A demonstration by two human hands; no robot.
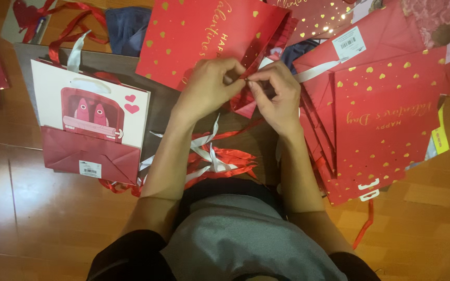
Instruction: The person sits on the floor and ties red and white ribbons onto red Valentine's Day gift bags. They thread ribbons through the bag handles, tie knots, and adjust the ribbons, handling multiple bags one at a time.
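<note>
Both my left hand (209,86) and right hand (277,93) pinch the red ribbon (249,70) between fingertips; I'd keep it taut, close to the bag (204,36) above them.

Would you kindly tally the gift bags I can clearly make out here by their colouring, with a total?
Red gift bags with gold hearts: 3, namely the one under the left hand and right hand, one at right, one at top
White gift bag with red picture: 1
Total: 4; the overlapping pile at right may hide more.
</note>
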